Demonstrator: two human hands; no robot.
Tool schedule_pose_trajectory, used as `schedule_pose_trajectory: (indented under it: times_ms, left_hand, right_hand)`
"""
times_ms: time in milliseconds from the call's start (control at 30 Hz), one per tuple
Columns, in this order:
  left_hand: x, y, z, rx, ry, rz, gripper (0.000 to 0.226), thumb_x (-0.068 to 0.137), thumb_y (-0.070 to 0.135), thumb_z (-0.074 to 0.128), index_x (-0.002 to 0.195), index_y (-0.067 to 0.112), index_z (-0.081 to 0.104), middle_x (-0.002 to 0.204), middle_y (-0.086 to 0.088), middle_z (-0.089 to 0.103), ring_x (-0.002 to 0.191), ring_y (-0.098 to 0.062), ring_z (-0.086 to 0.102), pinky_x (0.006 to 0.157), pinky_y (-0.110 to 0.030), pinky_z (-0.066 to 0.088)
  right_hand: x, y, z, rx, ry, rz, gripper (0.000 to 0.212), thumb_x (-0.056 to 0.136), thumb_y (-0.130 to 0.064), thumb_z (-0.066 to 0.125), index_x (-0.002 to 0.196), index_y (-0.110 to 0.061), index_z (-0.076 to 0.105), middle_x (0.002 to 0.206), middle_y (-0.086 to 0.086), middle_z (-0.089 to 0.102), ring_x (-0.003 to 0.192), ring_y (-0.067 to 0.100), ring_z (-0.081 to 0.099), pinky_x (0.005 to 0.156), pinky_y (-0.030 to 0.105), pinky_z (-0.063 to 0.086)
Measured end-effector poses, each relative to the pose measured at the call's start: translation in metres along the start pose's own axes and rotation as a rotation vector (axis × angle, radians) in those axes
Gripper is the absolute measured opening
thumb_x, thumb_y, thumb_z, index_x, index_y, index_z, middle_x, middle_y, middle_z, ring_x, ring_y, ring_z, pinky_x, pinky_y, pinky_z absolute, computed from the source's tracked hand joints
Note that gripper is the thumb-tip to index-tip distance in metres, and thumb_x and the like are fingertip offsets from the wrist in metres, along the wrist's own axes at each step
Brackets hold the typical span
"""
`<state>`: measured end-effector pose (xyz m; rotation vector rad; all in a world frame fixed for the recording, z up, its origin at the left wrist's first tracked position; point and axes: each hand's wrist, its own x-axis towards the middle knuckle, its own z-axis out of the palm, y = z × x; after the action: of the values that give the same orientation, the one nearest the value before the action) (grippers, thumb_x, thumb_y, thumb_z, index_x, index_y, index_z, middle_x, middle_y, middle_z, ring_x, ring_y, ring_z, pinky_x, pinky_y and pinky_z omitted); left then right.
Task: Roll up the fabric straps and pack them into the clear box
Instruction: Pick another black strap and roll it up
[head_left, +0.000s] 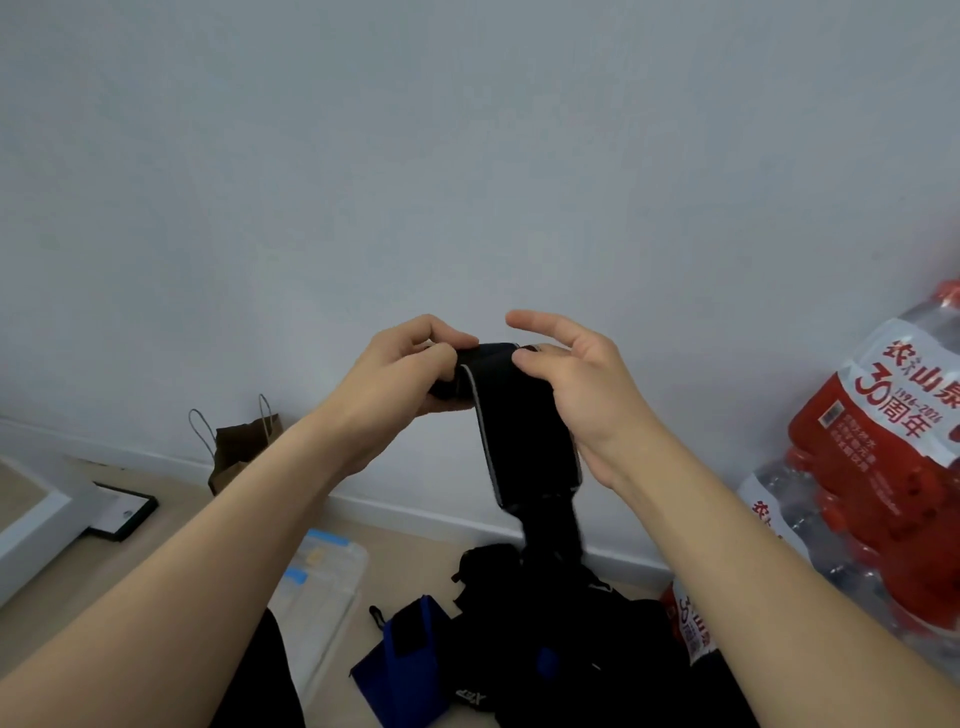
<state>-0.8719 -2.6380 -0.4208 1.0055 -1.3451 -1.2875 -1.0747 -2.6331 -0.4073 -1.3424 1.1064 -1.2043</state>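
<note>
Forearms (197, 561) up, our left hand (405, 374) pinched the grey-edged black fabric strap (524, 441) at nine o'clock, right hand (576, 395) thumb-clamping at three; we needed taut turns.

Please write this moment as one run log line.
step: rolling black strap | left hand: grips rolled end | right hand: pinches roll | clear box: on floor

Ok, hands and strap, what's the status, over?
Status: left grip holds rolled end of black strap, right grip pinches it. Tail hangs down unrolled. Clear box on floor, nothing blocking.
</note>
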Motion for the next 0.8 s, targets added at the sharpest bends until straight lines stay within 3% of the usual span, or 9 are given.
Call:
schedule_pose_trajectory:
  times_ms: [100,167,267,367,467,533,600,667,800]
  left_hand:
    - [-0.004,0.002,-0.001,0.035,-0.142,0.053,0.036,0.085,0.008,0.056,0.113,0.012,0.077,0.122,-0.019,0.076,0.109,-0.029,0.074,0.095,-0.038,0.063]
    - [-0.006,0.002,-0.003,0.153,-0.180,0.115,0.036,0.086,0.003,0.065,0.115,0.020,0.077,0.126,-0.005,0.077,0.113,-0.037,0.074,0.100,-0.045,0.062]
    - [-0.010,0.002,-0.004,0.324,-0.263,0.136,0.038,0.090,0.004,0.078,0.119,0.028,0.072,0.125,0.005,0.074,0.097,-0.034,0.071,0.097,-0.049,0.058]
    - [-0.015,0.004,0.001,0.348,-0.271,0.109,0.059,0.087,0.011,0.089,0.131,0.033,0.057,0.136,0.002,0.062,0.092,-0.035,0.071,0.093,-0.055,0.060]
    - [-0.018,0.006,0.007,0.401,-0.151,0.081,0.085,0.071,0.027,0.098,0.138,0.045,0.049,0.132,0.008,0.061,0.096,-0.029,0.077,0.089,-0.046,0.065]
    - [-0.016,0.008,0.006,0.522,-0.073,0.096,0.082,0.061,0.041,0.100,0.132,0.040,0.058,0.124,0.018,0.067,0.097,-0.012,0.076,0.090,-0.040,0.064]
    - [-0.013,0.009,0.003,0.609,-0.024,0.107,0.076,0.055,0.051,0.096,0.124,0.038,0.066,0.121,0.021,0.071,0.104,-0.001,0.072,0.094,-0.031,0.058]
    - [-0.011,0.010,-0.001,0.620,-0.007,0.115,0.072,0.053,0.054,0.093,0.119,0.037,0.069,0.119,0.022,0.073,0.108,0.003,0.071,0.093,-0.028,0.054]
    - [-0.010,0.012,-0.004,0.693,0.002,0.130,0.065,0.052,0.057,0.092,0.111,0.037,0.072,0.113,0.024,0.076,0.108,0.004,0.071,0.092,-0.029,0.055]
  right_hand:
    - [0.002,-0.001,-0.004,-0.025,0.067,0.008,0.037,0.100,0.000,0.053,0.110,-0.020,0.083,0.108,0.008,0.081,0.107,0.027,0.073,0.109,0.046,0.055]
    - [0.003,-0.003,-0.005,-0.024,0.079,0.014,0.039,0.098,-0.001,0.049,0.100,-0.018,0.084,0.111,0.010,0.082,0.116,0.032,0.071,0.113,0.051,0.053]
    - [0.003,-0.002,-0.007,-0.029,0.065,0.022,0.031,0.101,-0.005,0.056,0.095,-0.018,0.083,0.105,0.007,0.083,0.103,0.024,0.073,0.102,0.045,0.056]
    - [0.001,-0.001,-0.008,0.013,0.017,0.015,0.008,0.098,-0.011,0.074,0.103,-0.015,0.079,0.096,0.007,0.080,0.087,0.016,0.075,0.076,0.030,0.060]
    - [-0.001,-0.003,-0.010,0.056,-0.021,0.059,0.023,0.096,-0.005,0.076,0.114,-0.017,0.070,0.088,0.008,0.075,0.067,0.014,0.072,0.056,0.023,0.055]
    - [-0.001,-0.004,-0.012,0.053,-0.050,0.077,0.031,0.097,0.003,0.067,0.118,-0.020,0.066,0.089,0.010,0.075,0.066,0.016,0.070,0.054,0.025,0.055]
    - [0.001,-0.003,-0.015,-0.012,-0.048,0.076,0.038,0.097,0.007,0.061,0.118,-0.024,0.064,0.094,0.009,0.076,0.073,0.019,0.070,0.062,0.030,0.057]
    - [0.003,-0.001,-0.017,-0.100,-0.017,0.080,0.042,0.095,0.009,0.057,0.115,-0.028,0.063,0.097,0.008,0.076,0.074,0.019,0.068,0.066,0.032,0.055]
    - [0.008,0.005,-0.016,-0.217,0.034,0.189,0.040,0.094,0.011,0.052,0.106,-0.024,0.066,0.098,0.012,0.070,0.065,0.022,0.066,0.057,0.030,0.054]
